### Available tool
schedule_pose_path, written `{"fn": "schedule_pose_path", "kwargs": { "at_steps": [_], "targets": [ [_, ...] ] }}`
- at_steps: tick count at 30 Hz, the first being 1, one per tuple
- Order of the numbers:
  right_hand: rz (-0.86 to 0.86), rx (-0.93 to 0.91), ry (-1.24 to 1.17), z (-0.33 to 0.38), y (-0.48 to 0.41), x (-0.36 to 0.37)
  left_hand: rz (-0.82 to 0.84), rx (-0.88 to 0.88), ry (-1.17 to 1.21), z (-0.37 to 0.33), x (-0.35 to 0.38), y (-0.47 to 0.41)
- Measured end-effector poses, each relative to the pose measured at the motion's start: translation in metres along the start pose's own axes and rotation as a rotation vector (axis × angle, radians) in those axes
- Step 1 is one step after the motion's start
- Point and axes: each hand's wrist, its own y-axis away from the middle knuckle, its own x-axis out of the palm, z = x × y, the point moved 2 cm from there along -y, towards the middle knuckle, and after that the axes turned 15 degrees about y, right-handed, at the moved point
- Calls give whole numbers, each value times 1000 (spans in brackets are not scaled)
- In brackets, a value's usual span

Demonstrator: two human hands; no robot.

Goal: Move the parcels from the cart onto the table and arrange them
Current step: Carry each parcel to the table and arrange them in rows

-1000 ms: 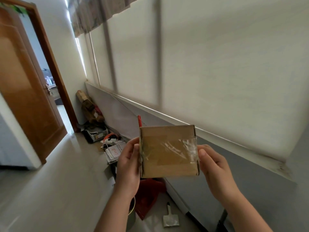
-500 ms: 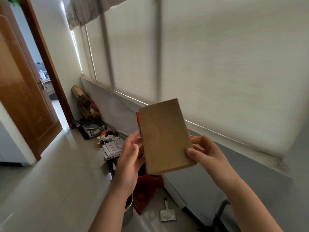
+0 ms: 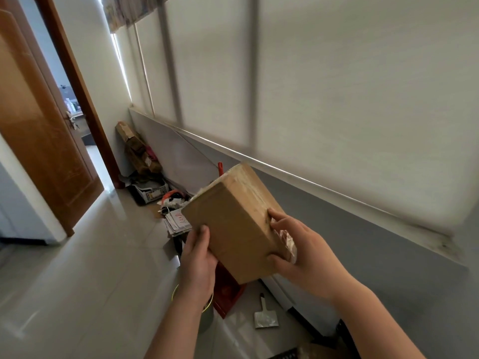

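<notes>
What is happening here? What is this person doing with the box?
A person holds a cardboard parcel in the air with both hands. The left hand grips its lower left edge; the right hand pinches the taped right side. The parcel is tilted, above clutter on the floor. No cart or table shows, so it is not yet set down.
</notes>
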Motion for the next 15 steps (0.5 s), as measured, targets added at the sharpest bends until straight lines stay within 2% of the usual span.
{"fn": "schedule_pose_path", "kwargs": {
  "at_steps": [1, 3, 6, 8, 10, 15],
  "targets": [
    [-30, 59, -123, -5, 0, 4, 22, 75, -75, -5, 4, 2],
    [-89, 213, -558, -14, 0, 14, 98, 263, -347, -14, 17, 7],
    [-160, 426, -1227, -27, 3, 39, 258, 624, -1017, -19, 45, 19],
    [-149, 498, -1558, -34, 7, 54, 328, 775, -1295, -14, 62, 28],
    [-129, 537, -1674, -35, 11, 62, 376, 791, -1355, -8, 69, 34],
    [-128, 593, -1718, -38, 16, 65, 411, 712, -1302, -5, 62, 30]
  ]
}}
